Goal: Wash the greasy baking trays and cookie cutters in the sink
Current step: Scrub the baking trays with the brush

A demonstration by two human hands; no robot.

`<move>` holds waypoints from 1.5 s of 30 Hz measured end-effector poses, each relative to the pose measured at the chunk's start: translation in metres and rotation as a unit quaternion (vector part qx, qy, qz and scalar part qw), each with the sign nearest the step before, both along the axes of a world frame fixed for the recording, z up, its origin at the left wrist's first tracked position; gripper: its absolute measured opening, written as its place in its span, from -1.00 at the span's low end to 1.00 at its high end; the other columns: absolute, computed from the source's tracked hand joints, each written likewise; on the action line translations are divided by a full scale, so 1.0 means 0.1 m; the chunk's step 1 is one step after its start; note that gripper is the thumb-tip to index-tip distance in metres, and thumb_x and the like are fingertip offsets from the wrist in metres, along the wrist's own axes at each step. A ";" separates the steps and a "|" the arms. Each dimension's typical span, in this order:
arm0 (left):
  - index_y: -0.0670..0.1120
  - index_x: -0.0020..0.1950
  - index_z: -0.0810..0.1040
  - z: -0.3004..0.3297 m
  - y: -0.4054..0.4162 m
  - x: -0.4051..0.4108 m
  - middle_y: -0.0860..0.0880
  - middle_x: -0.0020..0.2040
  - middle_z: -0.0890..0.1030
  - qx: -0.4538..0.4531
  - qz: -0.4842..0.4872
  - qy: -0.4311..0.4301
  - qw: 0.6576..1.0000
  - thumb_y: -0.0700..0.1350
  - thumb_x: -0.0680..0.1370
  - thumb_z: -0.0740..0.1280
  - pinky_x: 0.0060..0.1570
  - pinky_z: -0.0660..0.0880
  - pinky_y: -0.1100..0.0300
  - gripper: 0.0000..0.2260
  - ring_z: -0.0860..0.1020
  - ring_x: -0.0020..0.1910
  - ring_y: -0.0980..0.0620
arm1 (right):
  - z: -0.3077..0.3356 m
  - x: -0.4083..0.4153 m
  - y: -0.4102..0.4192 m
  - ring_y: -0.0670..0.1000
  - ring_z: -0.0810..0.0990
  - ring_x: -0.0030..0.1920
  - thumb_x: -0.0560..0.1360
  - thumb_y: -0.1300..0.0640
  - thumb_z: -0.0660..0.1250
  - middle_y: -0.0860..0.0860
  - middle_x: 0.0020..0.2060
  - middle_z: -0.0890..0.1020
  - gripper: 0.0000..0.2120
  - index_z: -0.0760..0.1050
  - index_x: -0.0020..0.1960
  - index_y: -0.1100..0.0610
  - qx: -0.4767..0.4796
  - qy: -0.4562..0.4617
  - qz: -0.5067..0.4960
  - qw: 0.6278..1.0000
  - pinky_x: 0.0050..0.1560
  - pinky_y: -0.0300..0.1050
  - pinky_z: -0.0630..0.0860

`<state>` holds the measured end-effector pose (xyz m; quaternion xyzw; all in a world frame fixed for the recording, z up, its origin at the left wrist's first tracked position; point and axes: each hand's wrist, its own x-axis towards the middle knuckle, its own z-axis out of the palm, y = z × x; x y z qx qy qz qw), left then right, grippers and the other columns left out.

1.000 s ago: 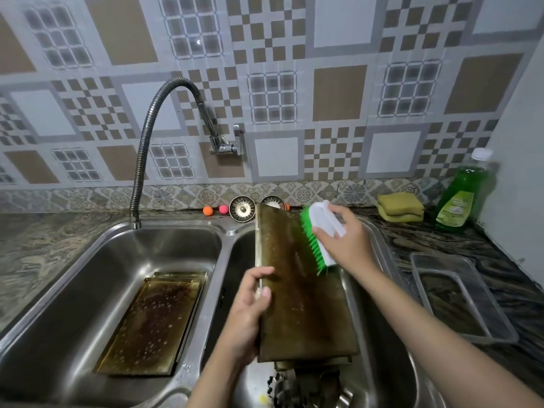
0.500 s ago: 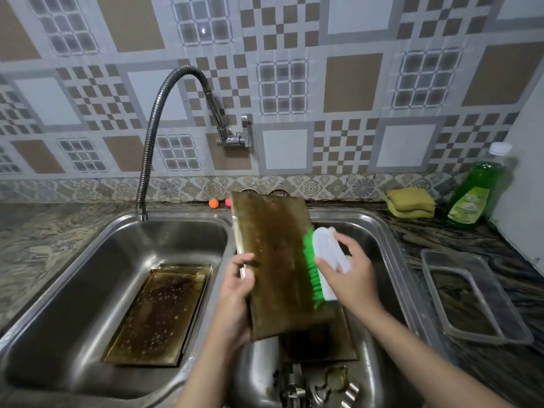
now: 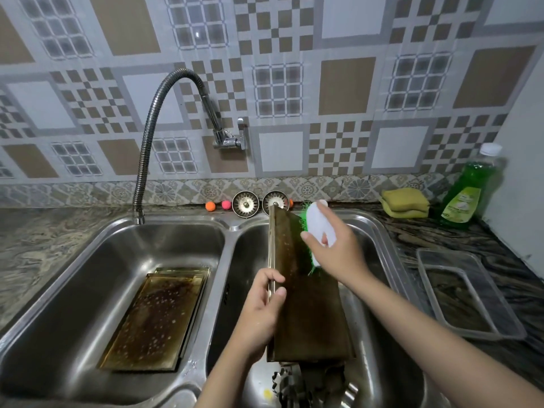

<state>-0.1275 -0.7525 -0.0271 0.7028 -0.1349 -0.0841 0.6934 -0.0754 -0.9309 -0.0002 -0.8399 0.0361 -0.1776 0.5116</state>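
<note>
At the near edge of the right basin of the stainless-steel double sink (image 3: 232, 228), metal cookie cutters (image 3: 287, 381) lie in a pile under the lower end of a raised tray. The left hand (image 3: 260, 315) grips the left rim of this long, brown, grease-stained baking tray (image 3: 309, 307), thumb over the front face and fingers wrapped behind, holding it tilted up over the right basin with its far end rising towards the back rim. The right hand (image 3: 338, 250) is closed around the white plastic body of a scrubbing brush with green bristles (image 3: 319, 228), whose bristles press against the upper right part of the tray's face. In the left basin, another greasy rectangular tray (image 3: 153, 319), spotted with pale droplets, lies flat on the bottom, with the rim of one more showing beneath its far end. On the stone counter to the right of the sink sits a clear plastic rectangular container (image 3: 471, 293). Along the back edge of the sink stand two round metal drain strainers (image 3: 245, 203), small orange and pink balls (image 3: 217, 205) and a flexible metal faucet (image 3: 153, 128). At the counter's far right corner, yellow sponges (image 3: 404, 203) are stacked beside a green dish-soap bottle with a white cap (image 3: 468, 189).
</note>
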 end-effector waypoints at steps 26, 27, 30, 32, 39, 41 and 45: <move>0.07 0.15 0.53 0.02 0.90 -0.16 0.01 0.10 0.58 0.078 0.066 0.115 0.988 -0.13 0.60 0.21 0.13 0.47 0.08 -0.81 0.54 0.12 0.01 | 0.53 -0.38 0.55 -0.01 0.53 -0.36 0.34 0.34 0.39 0.05 -0.28 0.62 -0.77 0.65 -0.19 0.02 0.271 0.037 -0.073 0.959 -0.38 -0.22 0.47; 0.03 0.11 0.58 0.01 1.02 -0.16 -0.03 0.10 0.59 0.067 0.071 0.137 0.986 -0.17 0.61 0.19 0.12 0.48 0.03 -0.79 0.55 0.10 -0.03 | 0.54 -0.39 0.63 0.03 0.58 -0.32 0.35 0.35 0.39 0.09 -0.23 0.65 -0.77 0.65 -0.18 0.03 0.284 0.045 -0.069 0.955 -0.30 -0.15 0.54; -0.07 0.05 0.63 -0.03 1.40 -0.15 -0.14 0.04 0.65 0.008 0.117 0.206 0.972 -0.27 0.62 0.14 -0.02 0.53 0.04 -0.72 0.60 -0.02 -0.08 | 0.49 -0.36 0.92 0.08 0.62 -0.20 0.39 0.37 0.39 0.12 -0.15 0.67 -0.78 0.65 -0.14 0.07 0.301 0.064 -0.058 0.950 -0.09 -0.04 0.57; -0.09 0.04 0.64 -0.05 1.74 -0.13 -0.17 -0.02 0.67 -0.020 0.150 0.236 0.960 -0.28 0.62 0.14 -0.03 0.55 -0.01 -0.72 0.61 -0.05 -0.13 | 0.42 -0.30 1.15 0.01 0.62 -0.17 0.40 0.34 0.42 0.09 -0.13 0.67 -0.82 0.66 -0.12 0.08 0.293 0.066 -0.056 0.952 -0.06 -0.12 0.57; -0.06 -0.09 0.61 -0.31 3.03 0.28 -0.13 -0.10 0.61 0.126 0.292 0.196 0.928 -0.34 0.59 0.14 -0.22 0.42 0.21 -0.70 0.53 -0.20 -0.02 | 0.17 -0.13 1.91 -0.18 0.46 -0.37 0.43 0.28 0.43 -0.02 -0.31 0.61 -0.96 0.64 -0.12 0.18 0.285 0.070 -0.072 0.953 -0.35 -0.46 0.40; -0.11 -0.05 0.62 -0.40 3.28 0.46 -0.10 -0.14 0.59 0.185 0.287 0.193 0.920 -0.34 0.57 0.14 -0.25 0.42 0.20 -0.72 0.52 -0.24 0.00 | 0.12 -0.11 2.07 -0.17 0.49 -0.32 0.43 0.28 0.43 -0.02 -0.29 0.61 -0.97 0.64 -0.14 0.19 0.285 0.069 -0.087 0.952 -0.31 -0.46 0.41; -0.10 -0.07 0.61 -0.56 3.46 0.77 -0.17 -0.01 0.61 0.226 0.252 0.233 0.912 -0.35 0.51 0.13 -0.02 0.51 0.09 -0.71 0.57 -0.07 -0.11 | 0.03 -0.15 2.24 -0.15 0.49 -0.30 0.43 0.25 0.44 -0.03 -0.30 0.61 -0.97 0.64 -0.18 0.15 0.284 0.069 -0.121 0.949 -0.22 -0.32 0.41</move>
